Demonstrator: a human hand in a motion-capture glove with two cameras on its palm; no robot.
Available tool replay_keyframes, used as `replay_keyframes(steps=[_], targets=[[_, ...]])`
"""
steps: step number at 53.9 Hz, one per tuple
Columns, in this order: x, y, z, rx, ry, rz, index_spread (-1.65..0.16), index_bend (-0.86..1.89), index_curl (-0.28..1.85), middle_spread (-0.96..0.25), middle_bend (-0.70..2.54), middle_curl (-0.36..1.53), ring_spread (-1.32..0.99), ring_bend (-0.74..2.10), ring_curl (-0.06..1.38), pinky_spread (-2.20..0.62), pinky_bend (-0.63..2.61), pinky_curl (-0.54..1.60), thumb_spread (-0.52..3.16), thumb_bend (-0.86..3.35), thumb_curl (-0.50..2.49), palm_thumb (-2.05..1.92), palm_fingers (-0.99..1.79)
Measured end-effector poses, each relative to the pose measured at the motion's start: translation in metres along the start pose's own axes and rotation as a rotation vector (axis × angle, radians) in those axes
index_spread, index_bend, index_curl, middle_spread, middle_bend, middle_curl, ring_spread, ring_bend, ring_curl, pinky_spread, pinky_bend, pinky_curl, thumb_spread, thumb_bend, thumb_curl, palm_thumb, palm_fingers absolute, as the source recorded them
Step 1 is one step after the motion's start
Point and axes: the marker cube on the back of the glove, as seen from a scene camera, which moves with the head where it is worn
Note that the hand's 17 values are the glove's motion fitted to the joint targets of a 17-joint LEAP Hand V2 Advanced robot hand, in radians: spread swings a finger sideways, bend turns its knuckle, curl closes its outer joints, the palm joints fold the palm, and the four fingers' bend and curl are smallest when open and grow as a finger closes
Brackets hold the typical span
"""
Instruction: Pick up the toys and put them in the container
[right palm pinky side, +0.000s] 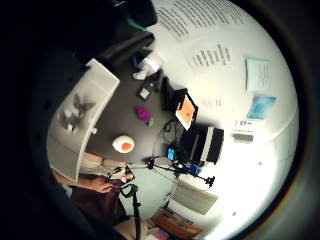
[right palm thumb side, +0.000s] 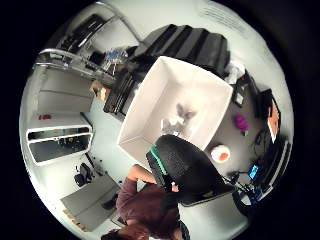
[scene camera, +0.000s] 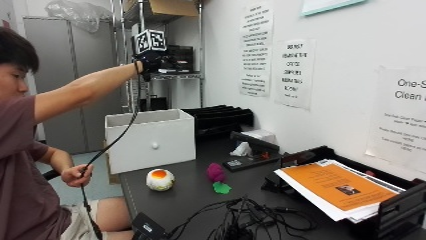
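Note:
My gloved right hand (scene camera: 155, 61) is raised high above the white container (scene camera: 150, 142), which stands at the table's left end. Its fingers look relaxed, and neither palm view shows anything held. A grey plush toy (right palm thumb side: 177, 119) lies on the container's floor, also seen in the little finger side view as the grey toy (right palm pinky side: 76, 112). On the dark table beside the container sits a white ball with an orange spot (scene camera: 160, 179). A purple toy (scene camera: 215, 172) with a green piece (scene camera: 221, 188) lies a little further right.
Black stacked trays (scene camera: 219, 117) stand behind the container against the wall. A paper stack with an orange cover (scene camera: 333, 187) rests in a black tray at the right. Tangled cables (scene camera: 233, 220) cover the table's front. The bare left hand (scene camera: 74, 175) is low beside the table.

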Motion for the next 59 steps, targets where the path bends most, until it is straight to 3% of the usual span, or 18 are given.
replay_keyframes(steps=[12,24,37,52,57,59], targets=[[0.086,0.020,0.019,0.002,-0.039,0.119,-0.23,0.05,0.19,0.02,0.15,0.34,0.02,0.56,0.29,0.04,0.94,0.35,1.15,-0.05,0.36,-0.05,-0.24],[0.162,0.016,0.091,-0.055,-0.121,0.227,-0.23,0.06,0.15,0.01,0.16,0.33,0.02,0.56,0.28,0.04,0.91,0.35,1.17,-0.04,0.32,-0.04,-0.21],[0.210,-0.010,0.241,-0.174,-0.263,0.294,-0.23,0.07,0.14,0.00,0.17,0.32,0.02,0.56,0.29,0.04,0.90,0.34,1.19,-0.04,0.30,-0.04,-0.19],[0.211,-0.025,0.429,-0.355,-0.360,0.370,-0.22,0.06,0.12,0.01,0.17,0.32,0.01,0.63,0.31,0.03,0.94,0.36,1.21,-0.04,0.28,-0.05,-0.15],[0.209,-0.032,0.453,-0.189,-0.287,0.412,-0.24,0.15,0.15,0.00,0.18,0.32,0.00,0.60,0.30,0.04,0.94,0.36,1.20,-0.05,0.27,-0.05,-0.09],[0.212,-0.032,0.452,-0.089,-0.234,0.420,-0.24,0.26,0.19,-0.03,0.20,0.33,-0.02,0.63,0.31,0.02,0.94,0.35,1.20,-0.02,0.28,-0.01,0.14]])
